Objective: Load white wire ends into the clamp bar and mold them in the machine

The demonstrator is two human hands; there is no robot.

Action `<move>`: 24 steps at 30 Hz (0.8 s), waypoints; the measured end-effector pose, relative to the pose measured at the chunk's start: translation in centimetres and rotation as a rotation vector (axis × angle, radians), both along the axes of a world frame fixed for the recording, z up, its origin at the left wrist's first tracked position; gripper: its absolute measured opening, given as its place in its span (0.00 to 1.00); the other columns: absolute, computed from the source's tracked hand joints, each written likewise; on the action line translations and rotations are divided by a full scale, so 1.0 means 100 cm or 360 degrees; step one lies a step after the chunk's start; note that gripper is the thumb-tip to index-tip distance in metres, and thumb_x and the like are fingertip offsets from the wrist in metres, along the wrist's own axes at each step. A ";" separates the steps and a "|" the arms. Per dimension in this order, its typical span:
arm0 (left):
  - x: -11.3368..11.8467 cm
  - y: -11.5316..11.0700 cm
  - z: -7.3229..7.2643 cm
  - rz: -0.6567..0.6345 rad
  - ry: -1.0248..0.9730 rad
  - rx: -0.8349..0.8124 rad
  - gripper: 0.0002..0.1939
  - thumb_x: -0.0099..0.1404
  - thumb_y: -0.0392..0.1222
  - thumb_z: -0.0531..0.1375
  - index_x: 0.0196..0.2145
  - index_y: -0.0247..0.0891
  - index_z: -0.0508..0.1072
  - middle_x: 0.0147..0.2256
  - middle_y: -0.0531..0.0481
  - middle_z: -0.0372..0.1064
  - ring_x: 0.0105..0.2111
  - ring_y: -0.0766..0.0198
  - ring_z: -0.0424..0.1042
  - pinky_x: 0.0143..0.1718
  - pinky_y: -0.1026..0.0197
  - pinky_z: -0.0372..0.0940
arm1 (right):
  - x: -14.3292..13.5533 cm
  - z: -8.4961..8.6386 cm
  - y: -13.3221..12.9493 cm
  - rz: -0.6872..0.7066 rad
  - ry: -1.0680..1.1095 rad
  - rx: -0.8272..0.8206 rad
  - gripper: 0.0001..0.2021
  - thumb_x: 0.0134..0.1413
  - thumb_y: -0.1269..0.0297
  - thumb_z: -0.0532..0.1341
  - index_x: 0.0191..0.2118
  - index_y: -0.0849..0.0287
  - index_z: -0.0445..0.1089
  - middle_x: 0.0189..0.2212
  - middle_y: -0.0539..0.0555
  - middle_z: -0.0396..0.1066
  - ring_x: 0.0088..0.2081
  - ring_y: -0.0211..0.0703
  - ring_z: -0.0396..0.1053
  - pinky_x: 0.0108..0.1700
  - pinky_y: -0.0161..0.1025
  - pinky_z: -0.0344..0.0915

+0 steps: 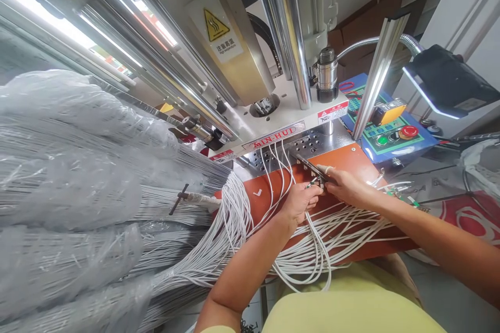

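My left hand (pixel 300 203) is closed, thumb and fingers pinching the end of a white cable (pixel 315 231) where a small green piece shows at the fingertips. Close beside it, my right hand (pixel 346 187) has its fingers closed on a dark metal bar (pixel 308 165), which slants from the fingers toward the press. Small metal pieces at the bar's near end are too fine to name, and the fingers partly cover them. Both hands are over the orange-brown work board (pixel 336 160). Three white cables (pixel 269 177) run from under the press plate (pixel 281 114) down past my left wrist.
Many white cables (pixel 234 203) lie across the board and my lap. Plastic-wrapped cable bundles (pixel 70 166) fill the left. A T-handled rod (pixel 179 199) sticks out there. At right stand a blue control box (pixel 375 140) with buttons and a lamp (pixel 449 83). Cable ends with green boards (pixel 406 197) lie below.
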State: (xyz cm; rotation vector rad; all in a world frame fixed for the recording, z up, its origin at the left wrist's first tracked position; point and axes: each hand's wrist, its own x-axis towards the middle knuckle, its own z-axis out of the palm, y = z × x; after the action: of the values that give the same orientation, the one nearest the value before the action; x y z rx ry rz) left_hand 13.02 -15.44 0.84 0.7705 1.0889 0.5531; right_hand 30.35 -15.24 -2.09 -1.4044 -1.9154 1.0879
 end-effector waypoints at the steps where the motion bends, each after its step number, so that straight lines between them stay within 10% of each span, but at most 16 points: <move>1: 0.000 0.000 0.000 -0.0001 0.0001 0.0005 0.14 0.48 0.41 0.66 0.23 0.35 0.64 0.16 0.63 0.48 0.14 0.79 0.44 0.18 0.67 0.34 | 0.000 0.001 0.000 0.0004 0.0017 0.0020 0.11 0.51 0.68 0.52 0.41 0.58 0.65 0.31 0.49 0.69 0.31 0.38 0.63 0.37 0.35 0.61; 11: 0.003 0.001 -0.004 0.0034 0.0085 0.0041 0.17 0.48 0.42 0.66 0.22 0.37 0.59 0.15 0.64 0.46 0.14 0.79 0.43 0.18 0.67 0.33 | -0.007 0.016 -0.010 -0.0009 -0.0267 -0.0104 0.22 0.55 0.71 0.48 0.57 0.60 0.56 0.42 0.58 0.71 0.41 0.47 0.70 0.42 0.40 0.63; 16: -0.008 0.001 0.000 -0.0168 0.0119 0.0154 0.17 0.56 0.51 0.63 0.33 0.36 0.66 0.22 0.56 0.63 0.16 0.76 0.58 0.17 0.70 0.45 | 0.001 0.025 -0.010 0.0234 -0.0007 -0.0256 0.25 0.56 0.63 0.55 0.59 0.58 0.54 0.40 0.55 0.71 0.37 0.45 0.70 0.40 0.39 0.66; 24: -0.017 0.003 -0.002 0.0156 0.0229 0.0558 0.20 0.63 0.53 0.58 0.45 0.34 0.72 0.35 0.45 0.72 0.26 0.70 0.67 0.23 0.68 0.61 | -0.006 0.015 -0.012 0.0058 -0.0003 -0.0075 0.31 0.56 0.57 0.59 0.64 0.54 0.51 0.51 0.58 0.69 0.47 0.50 0.70 0.47 0.44 0.65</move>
State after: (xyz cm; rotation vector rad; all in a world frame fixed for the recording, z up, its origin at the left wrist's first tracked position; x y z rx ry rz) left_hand 11.32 -15.13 0.64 1.0790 1.1823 0.7942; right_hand 29.79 -16.41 -0.57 -1.4014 -1.9354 1.1562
